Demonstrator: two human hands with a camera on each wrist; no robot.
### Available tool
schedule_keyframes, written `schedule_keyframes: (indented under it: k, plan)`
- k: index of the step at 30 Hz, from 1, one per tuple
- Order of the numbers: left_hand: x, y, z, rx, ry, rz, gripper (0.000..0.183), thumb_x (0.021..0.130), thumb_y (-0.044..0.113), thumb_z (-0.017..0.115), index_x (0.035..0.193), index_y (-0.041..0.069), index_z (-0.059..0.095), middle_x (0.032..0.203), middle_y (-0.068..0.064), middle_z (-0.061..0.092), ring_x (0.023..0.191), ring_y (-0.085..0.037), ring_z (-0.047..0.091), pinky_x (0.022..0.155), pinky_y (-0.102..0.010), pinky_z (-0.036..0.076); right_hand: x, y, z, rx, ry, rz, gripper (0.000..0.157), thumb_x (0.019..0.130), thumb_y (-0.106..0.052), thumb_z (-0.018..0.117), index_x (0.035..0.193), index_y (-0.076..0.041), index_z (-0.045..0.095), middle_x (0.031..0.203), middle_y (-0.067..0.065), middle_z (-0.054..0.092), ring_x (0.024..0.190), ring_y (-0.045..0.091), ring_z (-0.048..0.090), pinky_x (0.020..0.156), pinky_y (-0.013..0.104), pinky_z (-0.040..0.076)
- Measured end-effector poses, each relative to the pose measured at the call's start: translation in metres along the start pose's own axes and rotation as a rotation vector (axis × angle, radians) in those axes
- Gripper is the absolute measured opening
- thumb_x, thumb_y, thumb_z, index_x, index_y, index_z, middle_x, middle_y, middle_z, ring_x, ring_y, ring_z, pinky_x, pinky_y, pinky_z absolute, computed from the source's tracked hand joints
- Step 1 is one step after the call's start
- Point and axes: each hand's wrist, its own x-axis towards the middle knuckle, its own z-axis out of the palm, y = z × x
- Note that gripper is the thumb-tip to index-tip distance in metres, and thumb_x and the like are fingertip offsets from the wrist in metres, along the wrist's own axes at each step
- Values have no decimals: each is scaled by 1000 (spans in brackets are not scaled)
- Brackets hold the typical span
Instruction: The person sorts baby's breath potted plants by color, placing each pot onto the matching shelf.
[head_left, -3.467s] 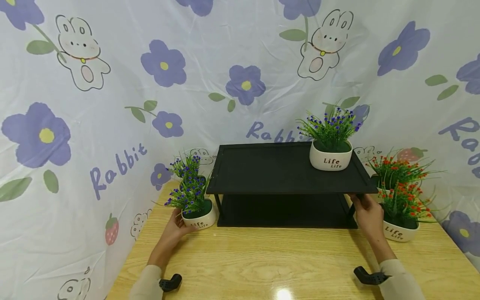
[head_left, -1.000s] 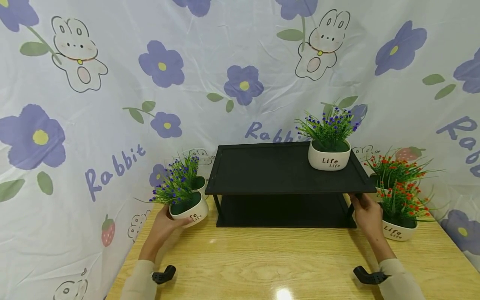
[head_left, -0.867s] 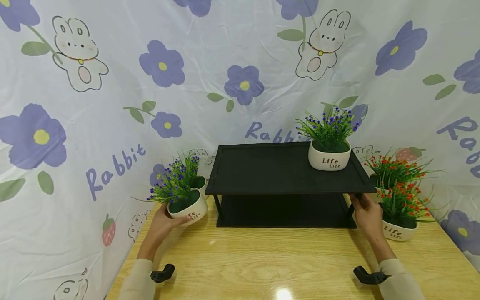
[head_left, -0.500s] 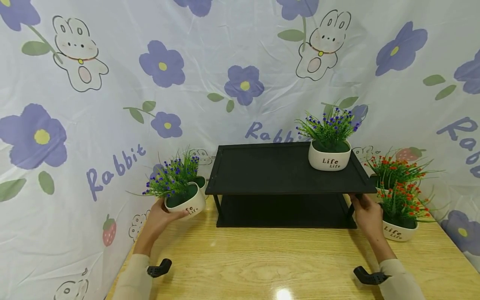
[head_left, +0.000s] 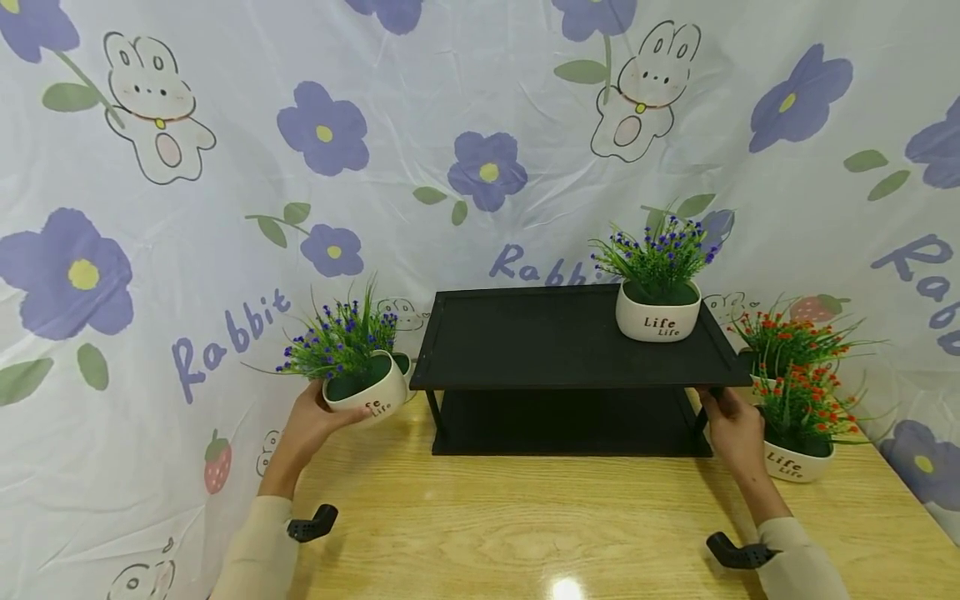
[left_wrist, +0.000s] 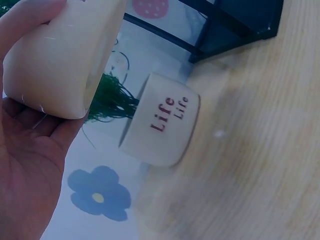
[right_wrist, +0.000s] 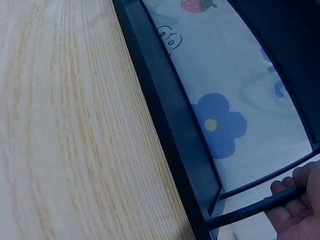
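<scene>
My left hand [head_left: 309, 427] grips a white oval flowerpot [head_left: 381, 390] of artificial purple flowers and grass, thumb over its front lettering. In the left wrist view this pot [left_wrist: 65, 55] is tilted and off the table. A second potted plant [left_wrist: 162, 122], also lettered "Life", stands on the table behind it. At the front right corner of a black two-tier rack [head_left: 525, 337], my right hand [head_left: 737, 433] holds the upright post, and the right wrist view shows its fingers curled round that post [right_wrist: 257, 207]. Another purple-flowered plant [head_left: 660, 312] sits on the rack's top shelf, at the right.
Two orange-flowered potted plants [head_left: 798, 460] stand right of the rack, one behind the other, close to my right forearm. The wooden table [head_left: 517, 525] extends in front. A white cloth [head_left: 420, 75] with rabbit and flower prints hangs behind and at the left.
My left hand has lifted the purple-flowered pot off the table, moving it up and leftward and tilting it, away from the rack's left side. The right hand stays on the post.
</scene>
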Motion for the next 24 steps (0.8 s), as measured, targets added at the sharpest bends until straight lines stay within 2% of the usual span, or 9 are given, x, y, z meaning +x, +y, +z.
schedule_keyframes:
  k: [3,7,12,15,19,24]
  plan:
    - [2,6,-2,-2,6,7,84,79,38,83,147,18,38,131,-10,57,104,-10,63,81,-24,55,0,1,0,-3,0,2,33,103,-34,50,121,-13,67,79,18,66,48,12,43,46,28,33]
    - [8,13,-5,-5,-3,12,83,80,34,82,148,14,38,132,-12,57,101,-6,63,81,-23,55,1,3,1,-8,5,-3,33,103,-34,50,121,-12,68,92,18,71,54,8,50,48,26,36]
    - [12,23,-9,-6,-12,38,85,81,33,82,150,16,35,135,-11,56,103,-4,62,81,-21,55,2,4,2,-8,4,-3,33,103,-34,50,120,-13,68,90,18,71,52,9,47,48,26,35]
    - [14,28,-11,-8,-8,46,88,80,34,83,151,20,33,136,-10,56,105,-6,62,82,-22,55,2,3,3,-13,13,4,34,103,-37,50,121,-15,69,93,16,72,57,3,51,51,25,37]
    - [17,35,-13,-4,-15,45,88,79,35,83,151,23,33,135,-9,56,106,-9,63,82,-25,55,2,4,3,-20,16,12,34,102,-39,50,116,-14,69,88,16,71,59,1,51,52,24,36]
    - [23,48,-13,-12,-26,76,84,79,34,84,148,25,38,133,-7,57,107,-11,64,83,-26,56,0,5,3,-12,13,2,34,103,-37,50,119,-14,69,93,17,72,57,9,52,52,25,35]
